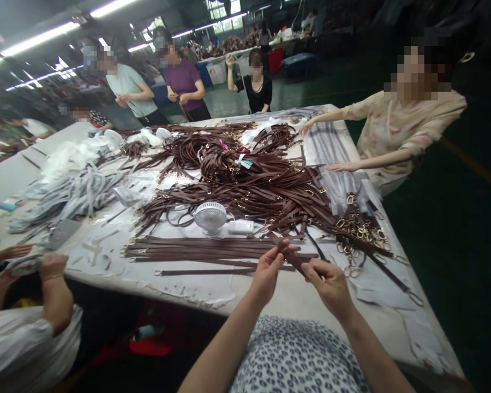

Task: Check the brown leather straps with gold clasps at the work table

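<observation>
A brown strap (293, 258) is stretched between my two hands, just above the near part of the table. My left hand (270, 267) pinches it toward its upper end. Lower down, my right hand (326, 279) has its fingers closed on the same strap. Beyond my hands, brown straps with gold-coloured buckles (196, 248) lie side by side in a row. A single strap (204, 272) lies closer to the table's front edge. To the right of my right hand, gold-coloured metal buckles (352, 248) are bunched at the strap ends.
A small white fan (211, 217) lies before a large heap of brown straps (237, 169). Plastic-wrapped bundles (82, 188) cover the table's left side. At right, a co-worker's hands (343, 166) rest on wrapped straps (331, 142). Another person's hands (53, 266) hold a wrapped bundle at lower left.
</observation>
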The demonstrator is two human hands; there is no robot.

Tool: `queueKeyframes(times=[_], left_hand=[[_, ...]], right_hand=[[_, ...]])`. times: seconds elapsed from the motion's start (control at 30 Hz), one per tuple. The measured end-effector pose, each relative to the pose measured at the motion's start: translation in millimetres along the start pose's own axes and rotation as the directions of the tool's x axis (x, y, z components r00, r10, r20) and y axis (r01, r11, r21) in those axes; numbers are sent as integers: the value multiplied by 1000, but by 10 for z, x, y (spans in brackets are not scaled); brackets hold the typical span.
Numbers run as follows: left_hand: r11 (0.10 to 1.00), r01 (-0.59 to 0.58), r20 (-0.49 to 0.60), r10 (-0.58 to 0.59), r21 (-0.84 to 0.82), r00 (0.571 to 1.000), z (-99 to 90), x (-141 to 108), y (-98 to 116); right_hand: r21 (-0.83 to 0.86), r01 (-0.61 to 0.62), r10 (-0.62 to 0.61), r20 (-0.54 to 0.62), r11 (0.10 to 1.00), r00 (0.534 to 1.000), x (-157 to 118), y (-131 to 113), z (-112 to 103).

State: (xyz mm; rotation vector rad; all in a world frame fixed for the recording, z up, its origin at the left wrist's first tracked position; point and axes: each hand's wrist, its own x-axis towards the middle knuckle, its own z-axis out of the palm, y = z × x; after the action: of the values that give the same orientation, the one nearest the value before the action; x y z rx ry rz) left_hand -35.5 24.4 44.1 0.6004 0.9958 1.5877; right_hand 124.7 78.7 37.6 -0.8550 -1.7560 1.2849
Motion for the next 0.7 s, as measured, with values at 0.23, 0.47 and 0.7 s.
queueKeyframes(times=[0.23, 0.47, 0.7], left_hand=[[994, -25, 9, 24, 109, 1000, 15, -55, -56], [981, -55, 4, 55, 187, 998, 13, -78, -84], [1000, -14, -100, 16, 15, 995, -11, -56, -207]], right_hand=[[71, -74, 79, -65, 995, 995, -64, 89, 200], [178, -179, 196, -81, 968, 977, -123, 131, 333], [361, -261, 274, 16, 895, 962, -114, 103, 465]])
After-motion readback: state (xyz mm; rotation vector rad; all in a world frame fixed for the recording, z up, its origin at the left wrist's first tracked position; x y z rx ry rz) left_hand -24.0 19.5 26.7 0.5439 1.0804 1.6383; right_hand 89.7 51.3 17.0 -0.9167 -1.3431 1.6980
